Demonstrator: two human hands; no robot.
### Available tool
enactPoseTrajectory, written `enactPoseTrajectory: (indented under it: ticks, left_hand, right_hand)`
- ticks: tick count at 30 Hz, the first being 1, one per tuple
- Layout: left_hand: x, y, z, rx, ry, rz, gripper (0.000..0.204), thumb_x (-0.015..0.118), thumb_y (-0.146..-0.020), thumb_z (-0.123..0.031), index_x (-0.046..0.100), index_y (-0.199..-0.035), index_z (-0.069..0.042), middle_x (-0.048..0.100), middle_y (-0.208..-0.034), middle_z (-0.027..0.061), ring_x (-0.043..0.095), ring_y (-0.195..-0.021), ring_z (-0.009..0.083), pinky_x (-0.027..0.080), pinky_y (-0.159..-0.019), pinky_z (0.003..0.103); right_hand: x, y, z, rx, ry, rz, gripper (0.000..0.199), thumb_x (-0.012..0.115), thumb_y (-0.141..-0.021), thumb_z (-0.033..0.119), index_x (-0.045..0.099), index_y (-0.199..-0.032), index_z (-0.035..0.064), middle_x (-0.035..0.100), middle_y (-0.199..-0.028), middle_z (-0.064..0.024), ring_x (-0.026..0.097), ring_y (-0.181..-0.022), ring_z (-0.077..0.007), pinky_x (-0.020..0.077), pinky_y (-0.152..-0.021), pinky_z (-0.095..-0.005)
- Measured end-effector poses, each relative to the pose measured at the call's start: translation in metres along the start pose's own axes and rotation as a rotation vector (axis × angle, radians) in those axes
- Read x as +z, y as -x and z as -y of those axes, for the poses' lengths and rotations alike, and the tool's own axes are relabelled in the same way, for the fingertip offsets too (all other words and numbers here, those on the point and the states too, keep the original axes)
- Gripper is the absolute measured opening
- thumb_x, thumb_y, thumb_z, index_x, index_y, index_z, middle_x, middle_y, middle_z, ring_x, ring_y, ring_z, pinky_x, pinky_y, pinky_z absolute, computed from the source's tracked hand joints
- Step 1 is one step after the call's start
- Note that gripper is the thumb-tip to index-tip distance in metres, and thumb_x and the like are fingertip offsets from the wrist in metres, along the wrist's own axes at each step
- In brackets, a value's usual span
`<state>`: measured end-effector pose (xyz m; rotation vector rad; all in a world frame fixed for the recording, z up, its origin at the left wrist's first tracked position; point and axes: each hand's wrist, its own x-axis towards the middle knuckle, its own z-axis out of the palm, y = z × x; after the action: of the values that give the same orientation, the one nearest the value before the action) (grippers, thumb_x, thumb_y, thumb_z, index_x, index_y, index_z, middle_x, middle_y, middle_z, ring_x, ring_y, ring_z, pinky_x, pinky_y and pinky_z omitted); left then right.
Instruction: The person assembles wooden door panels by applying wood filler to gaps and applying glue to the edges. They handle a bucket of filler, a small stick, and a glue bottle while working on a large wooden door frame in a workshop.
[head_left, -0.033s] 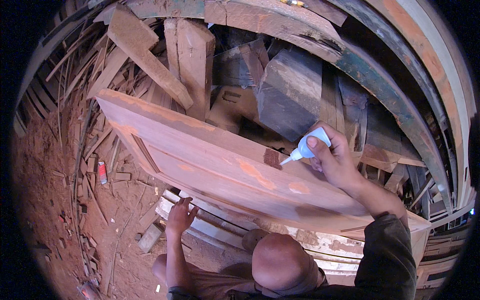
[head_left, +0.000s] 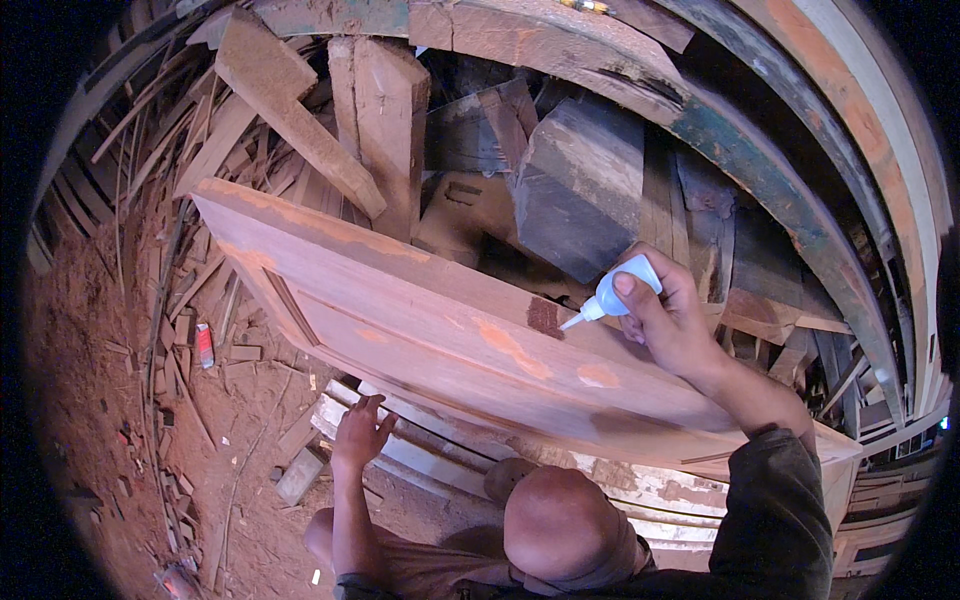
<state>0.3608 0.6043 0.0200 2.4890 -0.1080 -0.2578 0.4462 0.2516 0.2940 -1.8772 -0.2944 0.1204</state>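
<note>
My right hand (head_left: 662, 310) is closed round a small white squeeze bottle (head_left: 628, 287) with a narrow nozzle. The bottle tilts down to the left, and its tip meets the top edge of a wooden panel (head_left: 470, 345) beside a dark brown patch (head_left: 545, 316). The panel is reddish, with a framed moulding and several orange filler patches; it slants across the view from upper left to lower right. My left hand (head_left: 364, 432) is below the panel's lower edge, by pale boards (head_left: 405, 455). Its fingers are apart and hold nothing; whether they touch the boards I cannot tell.
Beyond the panel stand a dark wooden block (head_left: 580, 185) and upright offcuts (head_left: 380, 130). Long curved timbers (head_left: 740, 150) run along the far right. Scrap sticks lie over the reddish dusty floor at left, with a red and white tube (head_left: 205, 345) among them.
</note>
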Motion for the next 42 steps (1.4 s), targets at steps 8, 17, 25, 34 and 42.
enactPoseTrajectory:
  ticks: [8, 17, 25, 34, 42]
  left_hand:
    - [-0.0011, 0.0013, -0.0011, -0.007, 0.020, 0.012, 0.041, 0.061, -0.087, -0.027, 0.055, -0.115, 0.001, 0.060, -0.108, 0.0255, 0.058, -0.099, 0.0423, 0.047, -0.085, 0.049]
    - [-0.0017, 0.0014, -0.0031, -0.013, 0.000, 0.003, 0.040, 0.063, -0.086, -0.027, 0.056, -0.114, 0.001, 0.060, -0.109, 0.0249, 0.059, -0.099, 0.0417, 0.049, -0.084, 0.048]
    - [0.0000, 0.0019, -0.0010, -0.015, 0.009, 0.002, 0.041, 0.062, -0.087, -0.028, 0.055, -0.114, 0.002, 0.060, -0.108, 0.0255, 0.059, -0.099, 0.0423, 0.047, -0.086, 0.049]
    - [-0.0003, 0.0034, -0.0011, -0.002, 0.002, 0.005, 0.041, 0.062, -0.087, -0.028, 0.055, -0.115, 0.002, 0.059, -0.111, 0.0256, 0.058, -0.100, 0.0421, 0.047, -0.086, 0.049]
    - [-0.0009, 0.0042, -0.0009, 0.010, 0.006, -0.004, 0.042, 0.061, -0.087, -0.029, 0.056, -0.115, 0.002, 0.060, -0.109, 0.0257, 0.058, -0.100, 0.0426, 0.047, -0.086, 0.049]
  right_hand:
    - [0.0025, -0.0006, 0.0020, 0.038, -0.044, -0.009, 0.026, 0.055, -0.096, 0.030, 0.052, -0.087, 0.0062, 0.045, -0.056, 0.0044, 0.040, -0.047, -0.0032, 0.0292, -0.042, -0.0217]
    - [0.0012, -0.0010, 0.0005, 0.046, -0.044, -0.017, 0.026, 0.055, -0.096, 0.030, 0.052, -0.089, 0.0058, 0.045, -0.057, 0.0043, 0.039, -0.046, -0.0033, 0.0288, -0.041, -0.0218]
    - [0.0023, -0.0020, 0.0017, 0.051, -0.057, -0.022, 0.025, 0.054, -0.097, 0.030, 0.052, -0.089, 0.0066, 0.044, -0.056, 0.0047, 0.039, -0.046, -0.0032, 0.0291, -0.041, -0.0215]
    - [0.0025, -0.0014, 0.0027, 0.053, -0.076, -0.033, 0.024, 0.054, -0.097, 0.029, 0.052, -0.089, 0.0064, 0.043, -0.056, 0.0047, 0.038, -0.046, -0.0031, 0.0296, -0.041, -0.0216]
    - [0.0033, -0.0019, 0.0029, 0.067, -0.097, -0.049, 0.023, 0.053, -0.097, 0.028, 0.051, -0.090, 0.0062, 0.043, -0.056, 0.0046, 0.038, -0.045, -0.0032, 0.0279, -0.039, -0.0213]
